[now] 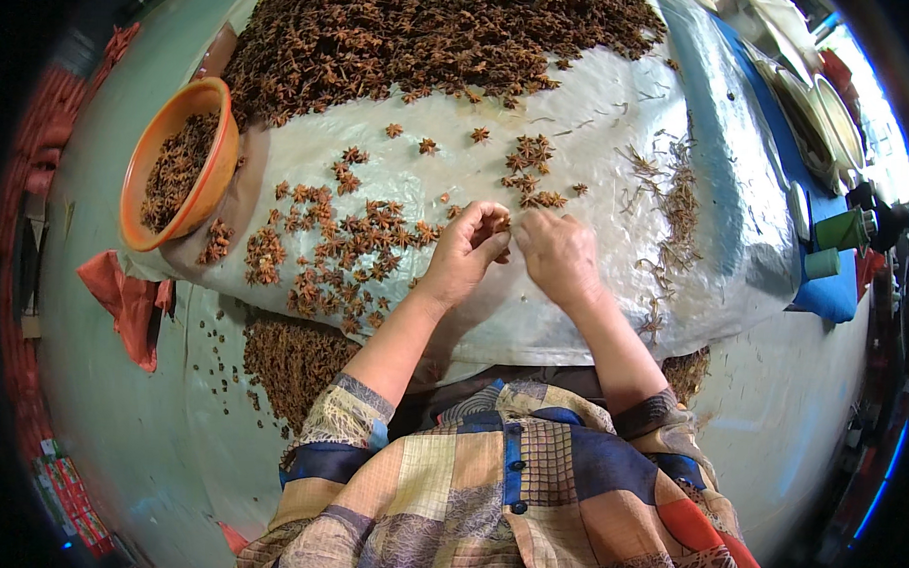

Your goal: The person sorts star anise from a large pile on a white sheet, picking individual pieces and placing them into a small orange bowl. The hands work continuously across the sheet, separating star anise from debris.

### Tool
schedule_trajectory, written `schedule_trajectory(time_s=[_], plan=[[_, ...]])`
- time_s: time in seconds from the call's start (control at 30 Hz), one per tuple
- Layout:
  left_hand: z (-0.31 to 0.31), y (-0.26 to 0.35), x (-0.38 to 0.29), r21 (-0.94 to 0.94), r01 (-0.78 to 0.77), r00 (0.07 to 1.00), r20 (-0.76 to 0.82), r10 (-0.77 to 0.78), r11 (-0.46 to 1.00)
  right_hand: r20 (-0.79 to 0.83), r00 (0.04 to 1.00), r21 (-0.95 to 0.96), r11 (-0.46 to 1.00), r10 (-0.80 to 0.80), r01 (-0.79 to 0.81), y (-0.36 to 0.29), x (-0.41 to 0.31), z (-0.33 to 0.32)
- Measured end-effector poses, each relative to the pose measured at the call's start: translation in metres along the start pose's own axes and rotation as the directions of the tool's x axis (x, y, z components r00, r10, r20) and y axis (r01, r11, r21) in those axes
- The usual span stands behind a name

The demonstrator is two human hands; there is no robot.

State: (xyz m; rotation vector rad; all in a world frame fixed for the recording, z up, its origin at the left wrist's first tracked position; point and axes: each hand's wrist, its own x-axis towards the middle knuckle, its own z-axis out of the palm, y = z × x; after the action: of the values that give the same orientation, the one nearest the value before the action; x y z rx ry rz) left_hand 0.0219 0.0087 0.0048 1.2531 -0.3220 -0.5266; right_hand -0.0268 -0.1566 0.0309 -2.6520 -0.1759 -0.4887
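My left hand (469, 248) is closed around star anise (504, 224), with pieces showing between its fingers and below the thumb. My right hand (559, 251) is beside it, fingertips bent together near the held star anise; whether they pinch anything is hidden. Both hands are over a table covered with a pale plastic sheet (528, 317). Just beyond them is a small cluster of star anise (530, 155). A wider spread of star anise (366, 243) lies to the left of my left hand. Thin stems (679, 202) form a strip to the right.
A large heap of star anise (403, 42) covers the table's far side. An orange plastic bowl (222, 156) with star anise leans at the left edge. Below the table is more star anise (294, 361). A green cup (839, 230) and blue surface (829, 293) are at right.
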Motion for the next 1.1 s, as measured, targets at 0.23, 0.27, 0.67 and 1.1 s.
schedule_trajectory(time_s=[0.23,0.27,0.67,1.1], plan=[[-0.025,0.021,-0.042,0.82,0.0,0.973,-0.133,0.19,0.572,-0.045,0.981,0.542,0.83,0.188,-0.134,-0.006,-0.021,-0.085],[-0.036,0.029,-0.044,0.909,-0.105,0.939,-0.043,0.34,0.404,0.112,0.878,0.081,0.876,0.465,-0.475,0.006,-0.015,-0.11],[-0.054,-0.006,0.029,0.988,-0.117,0.943,0.079,0.323,0.1,0.285,0.958,-0.207,0.976,-0.01,0.072,0.023,0.035,0.083],[-0.035,0.003,0.008,0.996,-0.08,0.918,0.061,0.391,0.033,-0.155,0.92,-0.077,0.924,0.359,-0.374,0.072,-0.04,-0.047]])
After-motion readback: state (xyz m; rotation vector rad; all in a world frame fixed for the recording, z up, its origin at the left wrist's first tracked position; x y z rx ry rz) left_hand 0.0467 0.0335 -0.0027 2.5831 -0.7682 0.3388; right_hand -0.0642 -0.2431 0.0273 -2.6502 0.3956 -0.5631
